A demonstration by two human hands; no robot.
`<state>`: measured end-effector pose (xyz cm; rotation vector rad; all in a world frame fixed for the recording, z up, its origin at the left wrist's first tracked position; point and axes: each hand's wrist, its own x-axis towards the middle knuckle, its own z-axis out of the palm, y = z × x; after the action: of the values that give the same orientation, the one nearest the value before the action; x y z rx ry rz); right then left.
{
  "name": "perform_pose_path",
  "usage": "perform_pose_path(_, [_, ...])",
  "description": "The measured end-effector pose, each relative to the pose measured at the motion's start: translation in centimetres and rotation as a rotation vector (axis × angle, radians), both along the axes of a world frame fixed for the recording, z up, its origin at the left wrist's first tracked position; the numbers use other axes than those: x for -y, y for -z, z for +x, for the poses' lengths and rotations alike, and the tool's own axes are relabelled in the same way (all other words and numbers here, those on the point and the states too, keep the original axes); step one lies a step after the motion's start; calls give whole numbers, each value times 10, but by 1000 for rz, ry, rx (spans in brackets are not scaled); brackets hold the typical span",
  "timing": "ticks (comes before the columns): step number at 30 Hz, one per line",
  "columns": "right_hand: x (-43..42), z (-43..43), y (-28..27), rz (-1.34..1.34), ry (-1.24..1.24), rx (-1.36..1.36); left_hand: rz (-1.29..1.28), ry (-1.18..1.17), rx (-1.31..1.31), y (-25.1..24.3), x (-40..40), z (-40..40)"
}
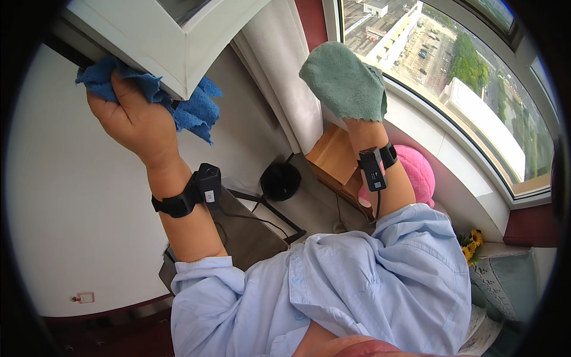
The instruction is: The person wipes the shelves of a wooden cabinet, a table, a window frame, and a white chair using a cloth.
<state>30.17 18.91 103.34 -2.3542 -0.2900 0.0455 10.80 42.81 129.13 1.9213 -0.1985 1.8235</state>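
My left hand [134, 120] grips a blue cloth [100, 78] at the lower edge of a white frame [178, 67] with a dark pane. More of the cloth hangs out beyond the frame's corner. A green cloth [341, 80] covers my right hand [352, 96] down to the wrist, so its fingers are hidden. That hand is raised in front of the curtain and the window's left end. Each wrist wears a black strap with a small device, one on the left [208, 185] and one on the right [374, 169].
A large window [446, 67] with a white sill [441, 138] curves along the right. Below hang a light curtain [285, 67] and stand a wooden cabinet [332, 154], a pink plush object [415, 172] and a black-legged table [250, 236]. Yellow flowers [470, 245] and a cushion [508, 279] sit lower right.
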Motion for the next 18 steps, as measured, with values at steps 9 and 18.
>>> perform_pose_path(9, [11,-64,-58,1326,-127,-180,-64,-58,-45,3,4,-2])
perform_pose_path(18, [-105,-144,-196,1716,-563,18,-76,24,-30,0,-1,-7])
